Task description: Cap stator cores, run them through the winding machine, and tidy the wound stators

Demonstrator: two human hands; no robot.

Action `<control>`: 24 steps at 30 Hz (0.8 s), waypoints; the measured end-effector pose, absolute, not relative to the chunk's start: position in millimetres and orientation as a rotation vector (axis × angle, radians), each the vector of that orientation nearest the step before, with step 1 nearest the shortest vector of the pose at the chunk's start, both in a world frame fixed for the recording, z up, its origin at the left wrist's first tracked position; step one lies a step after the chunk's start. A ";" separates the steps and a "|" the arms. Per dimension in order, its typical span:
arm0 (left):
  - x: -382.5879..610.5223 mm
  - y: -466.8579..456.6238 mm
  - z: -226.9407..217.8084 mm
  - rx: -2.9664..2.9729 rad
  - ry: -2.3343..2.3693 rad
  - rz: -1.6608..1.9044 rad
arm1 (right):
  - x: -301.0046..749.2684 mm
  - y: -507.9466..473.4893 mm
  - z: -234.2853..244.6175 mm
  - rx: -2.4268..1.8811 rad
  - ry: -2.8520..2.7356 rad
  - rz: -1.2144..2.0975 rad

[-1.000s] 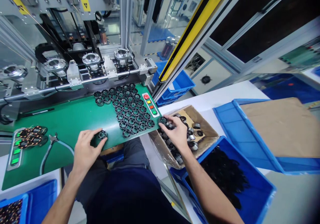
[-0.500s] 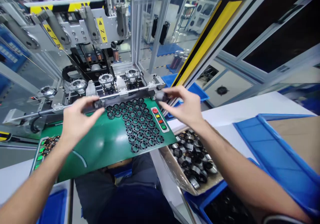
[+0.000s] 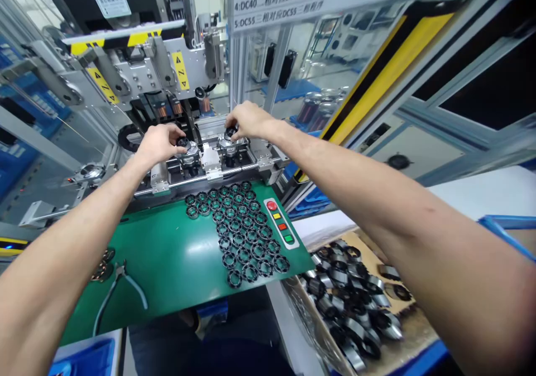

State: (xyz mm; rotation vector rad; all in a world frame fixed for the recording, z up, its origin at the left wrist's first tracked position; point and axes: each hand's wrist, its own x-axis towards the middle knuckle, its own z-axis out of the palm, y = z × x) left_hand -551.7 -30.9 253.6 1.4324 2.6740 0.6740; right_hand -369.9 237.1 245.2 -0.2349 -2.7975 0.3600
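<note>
From left, we see pliers point(image 3: 120, 270) on the green tabletop point(image 3: 176, 264); our left hand point(image 3: 161, 141), fingers closed on a black ring point(image 3: 183, 142) at a metal fixture point(image 3: 191, 152), and our right hand point(image 3: 249, 120), pinching a second ring point(image 3: 230, 132) at the next fixture point(image 3: 229, 144), both from above, seemingly because a bracket point(image 3: 211, 162) crowds between; rows of rings point(image 3: 245, 235), presumably laid close for reach; a button panel point(image 3: 281, 223); a parts carton point(image 3: 307, 312), partly behind our right forearm point(image 3: 335, 169)

Before you, pliers point(image 3: 120, 272) are lying splayed on the green table point(image 3: 176, 270), a button panel point(image 3: 281, 223) is sitting toward its right end, and a sign point(image 3: 293, 1) is facing you above.
</note>
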 end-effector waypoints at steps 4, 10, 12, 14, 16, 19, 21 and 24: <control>-560.1 -22.8 263.4 1.494 2.648 0.513 | -380.3 252.9 252.0 -0.075 -2.881 0.354; -556.6 -19.3 276.3 1.579 2.643 0.271 | -396.6 259.9 256.0 -0.070 -2.975 0.310; -554.6 -22.6 276.4 1.647 2.614 0.254 | -400.9 263.4 254.4 -0.058 -3.000 0.274; -553.6 -25.5 275.0 1.689 2.589 0.253 | -405.0 269.1 252.0 -0.010 -3.010 0.265; -555.0 -25.9 273.1 1.683 2.580 0.237 | -408.9 276.1 249.3 0.037 -3.006 0.278; -563.0 -20.9 272.1 1.657 2.574 0.182 | -413.6 286.4 245.7 0.028 -2.995 0.329; -571.6 -15.9 273.3 1.647 2.553 0.143 | -415.3 292.4 244.1 0.044 -2.985 0.366; -579.9 -12.1 274.6 1.673 2.494 0.085 | -415.3 297.1 242.4 0.109 -3.002 0.350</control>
